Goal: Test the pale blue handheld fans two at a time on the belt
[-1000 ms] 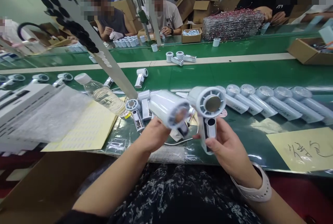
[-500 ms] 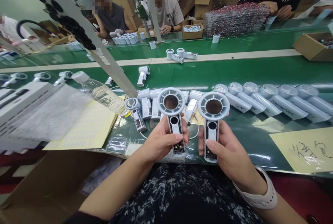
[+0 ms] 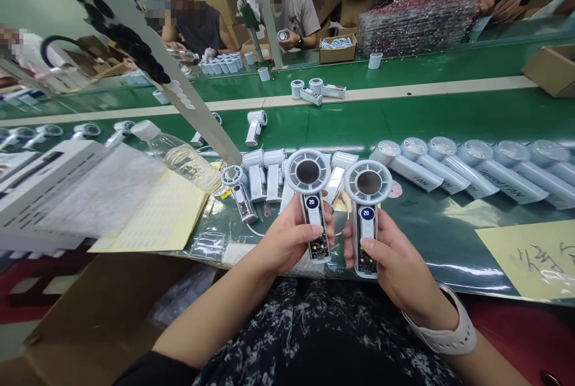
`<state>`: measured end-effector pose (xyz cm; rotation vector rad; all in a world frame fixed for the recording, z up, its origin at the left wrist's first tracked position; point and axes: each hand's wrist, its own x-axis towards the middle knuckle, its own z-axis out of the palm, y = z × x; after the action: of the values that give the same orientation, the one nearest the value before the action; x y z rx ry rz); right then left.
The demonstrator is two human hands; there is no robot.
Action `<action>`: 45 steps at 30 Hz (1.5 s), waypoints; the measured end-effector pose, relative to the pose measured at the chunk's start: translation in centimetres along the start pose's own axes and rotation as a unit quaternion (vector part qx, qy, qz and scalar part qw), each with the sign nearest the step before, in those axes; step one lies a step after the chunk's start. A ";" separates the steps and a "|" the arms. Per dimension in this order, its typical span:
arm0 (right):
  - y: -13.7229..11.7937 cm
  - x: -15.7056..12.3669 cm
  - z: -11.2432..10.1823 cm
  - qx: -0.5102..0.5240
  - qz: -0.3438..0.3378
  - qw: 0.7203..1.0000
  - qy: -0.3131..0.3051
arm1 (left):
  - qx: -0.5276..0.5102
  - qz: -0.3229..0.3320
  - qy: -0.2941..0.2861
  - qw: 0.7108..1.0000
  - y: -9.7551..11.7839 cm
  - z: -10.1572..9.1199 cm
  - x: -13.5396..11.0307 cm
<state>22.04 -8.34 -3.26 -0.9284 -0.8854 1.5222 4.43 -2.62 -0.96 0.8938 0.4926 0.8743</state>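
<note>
My left hand (image 3: pixel 299 233) is closed around the handle of a light blue handheld fan (image 3: pixel 315 218), its thumb on the front below a small round display that reads 20. A second handheld fan (image 3: pixel 367 224) is gripped by my right hand (image 3: pixel 395 251), with the thumb on its front too. That display also reads 20. Both fans stand upright side by side, ring heads up, with circuit boards showing in the open handle fronts. Just behind them lie several more fans (image 3: pixel 257 179), partly hidden by the held ones. One with an exposed board (image 3: pixel 242 200) rests to the left.
A row of closed fans (image 3: pixel 478 170) marked FAN lies at right, near a yellow handwritten sheet (image 3: pixel 530 260). A water bottle (image 3: pixel 179 161) leans over papers (image 3: pixel 148 218) at left, beside a slanted post (image 3: pixel 179 75). Co-workers sit across the green conveyor (image 3: pixel 381 116).
Both fans' displays were dark and now glow with the number 20. The view has shifted slightly. A co-worker across the belt now holds up a fan part.
</note>
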 end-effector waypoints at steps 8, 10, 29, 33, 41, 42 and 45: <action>-0.1 0.0 -0.3 -0.009 -0.002 1.000 -0.001 | 0.034 0.020 0.006 0.999 -0.1 0.2 0.2; 0.0 0.0 -0.2 0.006 0.003 1.000 0.016 | 0.035 0.010 0.039 0.999 -0.5 0.1 0.3; -0.3 -0.1 0.2 0.021 0.026 0.999 0.011 | 0.097 0.020 0.024 0.995 -0.4 -0.6 0.0; 0.0 -0.1 0.3 0.031 0.043 0.998 0.026 | 0.081 0.029 0.034 0.996 -0.4 -0.6 -0.2; -0.4 0.1 0.2 0.035 0.044 0.998 0.038 | 0.118 0.029 0.045 0.992 -0.5 -0.9 -0.2; -0.5 0.1 0.2 0.033 0.048 0.998 0.040 | 0.128 0.023 0.048 0.990 -0.6 -0.9 -0.2; -0.4 0.1 0.2 0.032 0.048 0.997 0.047 | 0.137 0.013 0.050 0.989 -0.6 -0.9 -0.3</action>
<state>22.04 -8.22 -2.81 -1.0002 -0.7306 1.5669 3.94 -2.64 -1.99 1.1133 0.7009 0.8916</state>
